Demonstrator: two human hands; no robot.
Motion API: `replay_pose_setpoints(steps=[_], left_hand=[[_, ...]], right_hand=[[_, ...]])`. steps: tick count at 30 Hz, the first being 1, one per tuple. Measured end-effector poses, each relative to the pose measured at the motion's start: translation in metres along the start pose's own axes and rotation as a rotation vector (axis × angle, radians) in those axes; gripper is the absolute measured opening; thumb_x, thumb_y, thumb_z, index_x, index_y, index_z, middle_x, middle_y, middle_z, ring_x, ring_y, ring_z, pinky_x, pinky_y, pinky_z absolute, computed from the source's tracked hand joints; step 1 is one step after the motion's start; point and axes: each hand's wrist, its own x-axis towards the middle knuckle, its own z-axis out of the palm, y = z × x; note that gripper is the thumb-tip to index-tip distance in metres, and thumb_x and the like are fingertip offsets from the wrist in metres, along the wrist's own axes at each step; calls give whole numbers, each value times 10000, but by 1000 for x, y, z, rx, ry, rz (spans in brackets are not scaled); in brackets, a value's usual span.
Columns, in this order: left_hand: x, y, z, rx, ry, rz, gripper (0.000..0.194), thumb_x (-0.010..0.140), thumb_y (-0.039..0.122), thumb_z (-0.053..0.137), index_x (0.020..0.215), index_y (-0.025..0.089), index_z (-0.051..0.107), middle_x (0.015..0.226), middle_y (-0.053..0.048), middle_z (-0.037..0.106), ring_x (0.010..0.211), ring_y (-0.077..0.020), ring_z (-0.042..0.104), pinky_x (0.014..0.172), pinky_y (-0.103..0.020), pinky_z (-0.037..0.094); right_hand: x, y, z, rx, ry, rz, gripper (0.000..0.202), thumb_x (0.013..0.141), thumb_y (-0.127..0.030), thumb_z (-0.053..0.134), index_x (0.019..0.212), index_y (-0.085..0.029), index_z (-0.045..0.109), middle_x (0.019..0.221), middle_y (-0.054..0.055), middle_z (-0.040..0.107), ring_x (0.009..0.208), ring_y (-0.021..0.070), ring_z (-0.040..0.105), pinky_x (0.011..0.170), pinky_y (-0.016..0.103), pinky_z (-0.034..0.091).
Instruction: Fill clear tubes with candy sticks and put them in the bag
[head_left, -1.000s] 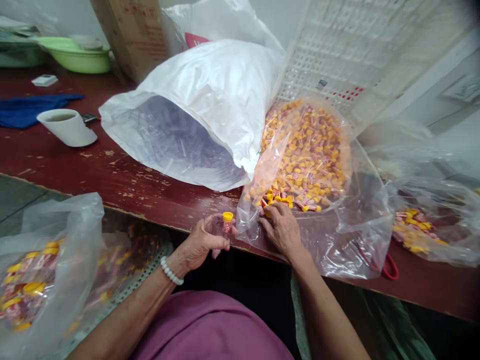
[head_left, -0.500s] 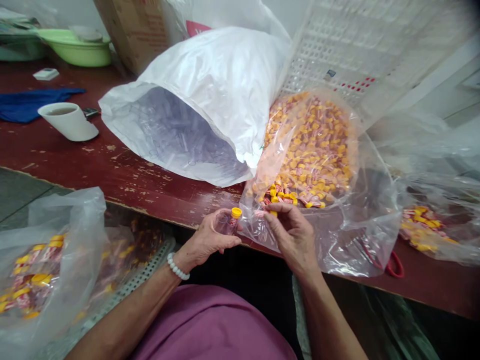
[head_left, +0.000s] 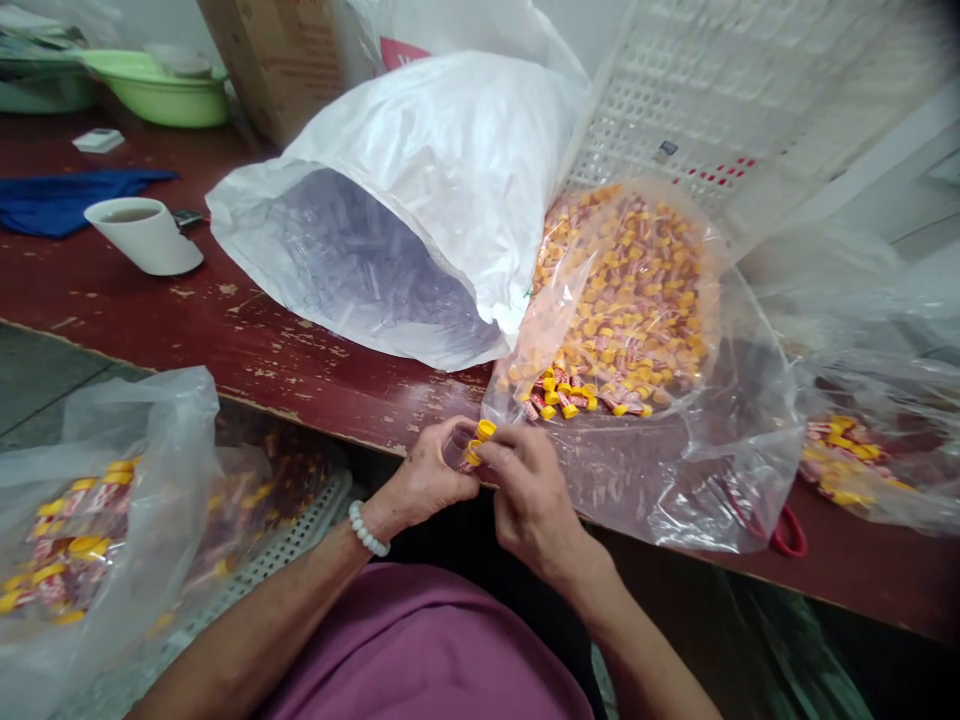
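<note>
Clear plastic tubes [head_left: 457,445] are wrapped in the fingers of my left hand [head_left: 431,470], above the table's front edge. A small yellow-capped tube [head_left: 486,430] is at their open end, touched by the fingertips of my right hand [head_left: 529,485]. Another yellow cap shows just below it. Right of my hands lies a clear bag [head_left: 630,290] full of small yellow-capped red and white tubes, some loose at its mouth. Behind my hands a white sack [head_left: 465,150] lies open, with many clear tubes [head_left: 360,260] inside.
At the left are a white cup [head_left: 161,245], a blue cloth [head_left: 67,200] and a green basin [head_left: 161,90]. A bag of filled tubes [head_left: 82,550] sits low at the left. A white crate [head_left: 697,110] leans behind; another clear bag [head_left: 855,460] and a red loop [head_left: 789,532] are at the right.
My right hand has moved left from the bag's mouth to my left hand, bringing a small yellow-capped tube. The view has shifted slightly.
</note>
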Motion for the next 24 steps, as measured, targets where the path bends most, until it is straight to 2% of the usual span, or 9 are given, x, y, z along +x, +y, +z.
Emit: replay_pose_setpoints(steps=[2,4,7,10,12,16,19,24], left_hand=[[0,-3,2,-46,20,-30,408,528,-3,617,914,126,598,839,-7,629,744,-114,563,651,-203,449],[0,-5,2,-108,28,-112,424,519,0,604,919,139,593,747,24,601,612,-79,523,521,-171,405],[0,-3,-1,-241,-32,-257,408,527,37,600,917,160,597,644,48,565,441,-56,435,381,-163,309],[-1,2,-5,-429,-104,-310,319,516,51,618,821,143,633,673,12,602,507,-87,509,452,-196,399],[-3,4,-6,-540,-140,-320,275,500,51,631,761,131,660,687,-10,623,591,-107,549,523,-204,427],[-7,3,-4,-676,-200,-398,199,488,79,637,676,113,695,676,-33,640,628,-121,561,578,-218,438],[-9,4,-2,-731,-229,-446,192,491,82,635,665,115,708,676,-46,652,647,-136,574,607,-234,451],[-8,1,-1,-780,-243,-441,195,487,67,633,657,120,711,685,-57,676,681,-153,599,643,-235,469]], right_hand=[[-4,1,9,-23,-24,-13,383,772,-45,448,1076,-240,577,1071,79,555,956,228,508,828,431,446],[-5,2,12,53,-16,28,398,761,-37,444,1064,-254,582,1087,71,526,988,220,512,836,416,460],[-5,3,11,196,11,124,494,767,-65,457,1218,-266,491,1266,87,422,1189,231,442,961,428,433],[-6,4,12,188,-43,140,728,764,-183,570,1410,-247,238,1423,115,302,1330,271,299,1081,498,307],[-7,6,17,169,-98,102,835,736,-249,639,1432,-238,178,1424,126,321,1323,282,312,1081,507,301],[-8,11,25,197,-68,77,777,695,-249,673,1376,-225,300,1318,122,452,1214,257,445,1004,435,398],[-6,11,24,209,-21,76,737,612,-244,704,1289,-223,414,1222,103,530,1102,251,527,943,406,438],[-2,7,25,143,23,81,657,544,-270,703,1167,-214,502,1081,80,604,979,252,570,875,398,449]])
